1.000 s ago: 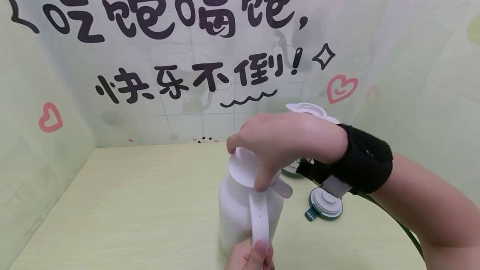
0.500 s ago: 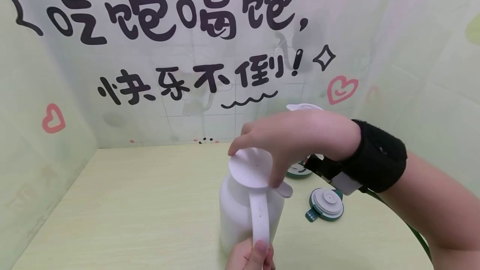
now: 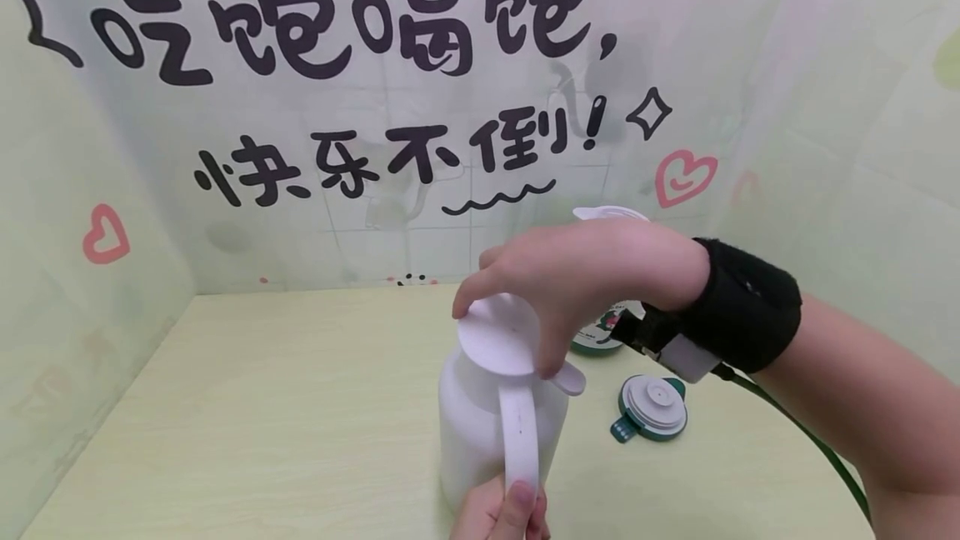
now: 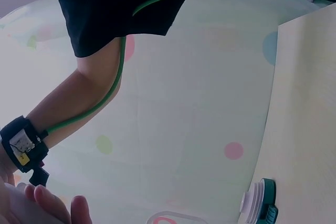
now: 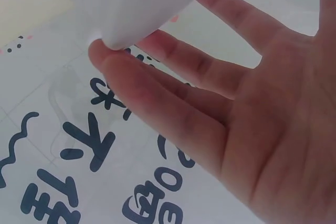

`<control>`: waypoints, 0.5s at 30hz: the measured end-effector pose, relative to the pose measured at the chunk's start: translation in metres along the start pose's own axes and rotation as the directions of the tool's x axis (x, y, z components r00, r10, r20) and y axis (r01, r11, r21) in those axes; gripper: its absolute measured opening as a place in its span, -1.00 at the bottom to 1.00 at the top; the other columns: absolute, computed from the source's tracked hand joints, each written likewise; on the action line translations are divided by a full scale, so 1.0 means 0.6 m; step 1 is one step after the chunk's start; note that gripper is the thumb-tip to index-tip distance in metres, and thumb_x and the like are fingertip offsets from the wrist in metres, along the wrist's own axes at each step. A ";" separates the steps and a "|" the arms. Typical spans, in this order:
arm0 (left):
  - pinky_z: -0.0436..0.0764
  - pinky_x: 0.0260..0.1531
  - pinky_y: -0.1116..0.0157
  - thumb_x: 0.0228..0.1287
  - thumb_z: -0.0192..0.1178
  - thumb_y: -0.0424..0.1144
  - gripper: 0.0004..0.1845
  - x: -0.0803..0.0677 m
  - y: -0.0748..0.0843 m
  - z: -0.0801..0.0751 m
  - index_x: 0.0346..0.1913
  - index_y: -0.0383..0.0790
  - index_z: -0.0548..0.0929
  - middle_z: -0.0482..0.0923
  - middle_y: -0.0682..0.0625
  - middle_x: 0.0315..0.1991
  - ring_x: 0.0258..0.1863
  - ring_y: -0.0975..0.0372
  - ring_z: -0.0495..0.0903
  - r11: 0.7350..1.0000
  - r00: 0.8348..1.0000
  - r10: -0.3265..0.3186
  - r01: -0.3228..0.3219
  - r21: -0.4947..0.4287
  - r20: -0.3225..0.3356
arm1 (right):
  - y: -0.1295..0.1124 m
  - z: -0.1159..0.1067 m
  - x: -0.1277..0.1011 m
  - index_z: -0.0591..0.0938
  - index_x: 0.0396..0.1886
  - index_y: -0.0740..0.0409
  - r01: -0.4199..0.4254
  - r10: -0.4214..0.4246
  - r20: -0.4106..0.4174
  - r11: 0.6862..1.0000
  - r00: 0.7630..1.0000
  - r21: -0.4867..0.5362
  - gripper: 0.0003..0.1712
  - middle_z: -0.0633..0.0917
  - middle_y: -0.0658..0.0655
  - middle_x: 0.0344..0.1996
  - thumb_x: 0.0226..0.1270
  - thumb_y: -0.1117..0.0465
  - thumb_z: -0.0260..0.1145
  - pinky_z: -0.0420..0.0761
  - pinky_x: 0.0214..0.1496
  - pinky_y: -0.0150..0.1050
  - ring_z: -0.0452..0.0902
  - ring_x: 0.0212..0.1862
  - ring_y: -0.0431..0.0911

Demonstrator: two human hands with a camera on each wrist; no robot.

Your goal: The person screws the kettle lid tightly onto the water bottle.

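1. The white plastic jug [image 3: 495, 432] stands upright on the pale green table [image 3: 262, 440], near its front edge, handle [image 3: 519, 440] facing the person.
2. The right hand [image 3: 577, 282] arches over the top, fingers curled round the round white lid [image 3: 498, 342] and pinching its rim; the right wrist view shows the fingertips [image 5: 105, 56] against the white edge.
3. The left hand [image 3: 498, 515] grips the bottom of the handle, thumb pressed on the strap, steadying the body.
4. The jug looks light, stiff and smooth, likely slippery; the handle is the sure hold, and the lid is best taken by its rim.
5. To the right lie a green-and-white cap [image 3: 651, 408] on the table, well apart from the jug, and another green-based container [image 3: 600, 336] behind the right hand.
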State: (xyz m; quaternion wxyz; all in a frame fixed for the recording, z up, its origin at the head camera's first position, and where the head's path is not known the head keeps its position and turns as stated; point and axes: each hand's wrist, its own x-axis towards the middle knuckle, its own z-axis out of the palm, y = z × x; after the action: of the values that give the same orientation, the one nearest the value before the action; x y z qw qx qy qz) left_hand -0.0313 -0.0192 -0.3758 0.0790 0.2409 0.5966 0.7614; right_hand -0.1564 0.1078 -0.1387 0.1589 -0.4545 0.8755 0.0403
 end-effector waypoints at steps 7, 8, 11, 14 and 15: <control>0.46 -0.54 0.46 0.53 -0.31 -0.40 -0.62 0.000 0.000 -0.001 -0.45 -0.37 0.44 0.41 -0.35 -0.61 -0.56 0.43 0.45 1.000 1.000 0.010 -0.010 0.016 -0.001 | -0.002 0.001 0.002 0.53 0.13 -0.21 0.015 -0.015 -0.017 1.000 1.000 -0.008 -0.21 0.52 -0.10 -0.19 -0.25 0.09 0.59 0.50 -0.20 -0.28 0.45 -0.19 -0.15; 0.46 -0.54 0.45 0.52 -0.31 -0.41 -0.62 0.000 0.000 0.000 -0.45 -0.36 0.44 0.41 -0.34 -0.62 -0.56 0.43 0.45 1.000 1.000 0.017 -0.017 0.021 -0.003 | -0.002 0.001 0.003 0.53 0.12 -0.20 0.014 -0.014 -0.019 1.000 1.000 -0.010 -0.22 0.52 -0.10 -0.19 -0.25 0.09 0.58 0.50 -0.20 -0.29 0.45 -0.20 -0.15; 0.46 -0.55 0.46 0.51 -0.31 -0.43 -0.62 0.000 -0.002 0.001 -0.46 -0.36 0.44 0.41 -0.34 -0.63 -0.56 0.43 0.45 0.999 0.999 0.042 -0.042 0.025 -0.012 | -0.004 0.002 0.003 0.53 0.10 -0.21 0.000 0.000 -0.019 1.000 1.000 -0.017 -0.23 0.53 -0.09 -0.19 -0.25 0.08 0.57 0.50 -0.22 -0.30 0.45 -0.21 -0.16; 0.45 -0.57 0.46 0.51 -0.31 -0.44 -0.63 -0.001 -0.004 0.003 -0.46 -0.36 0.44 0.41 -0.35 -0.63 -0.57 0.43 0.45 0.999 0.999 0.044 -0.044 0.012 -0.015 | -0.004 0.002 0.004 0.53 0.10 -0.20 -0.010 0.009 -0.016 1.000 1.000 -0.022 -0.24 0.53 -0.09 -0.19 -0.25 0.06 0.57 0.50 -0.22 -0.30 0.45 -0.20 -0.15; 0.45 -0.57 0.46 0.51 -0.31 -0.43 -0.63 -0.001 -0.004 0.003 -0.46 -0.36 0.44 0.41 -0.35 -0.63 -0.57 0.43 0.45 0.999 0.999 0.040 -0.040 0.008 -0.014 | -0.004 0.003 0.004 0.53 0.10 -0.20 -0.011 0.010 -0.015 1.000 1.000 -0.025 -0.24 0.53 -0.08 -0.19 -0.25 0.06 0.57 0.50 -0.22 -0.30 0.45 -0.20 -0.15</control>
State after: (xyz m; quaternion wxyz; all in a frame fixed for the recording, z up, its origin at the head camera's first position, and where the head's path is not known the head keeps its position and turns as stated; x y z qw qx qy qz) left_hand -0.0303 -0.0172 -0.3780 0.0586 0.2473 0.5951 0.7624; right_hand -0.1550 0.1049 -0.1408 0.1464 -0.4521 0.8785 0.0488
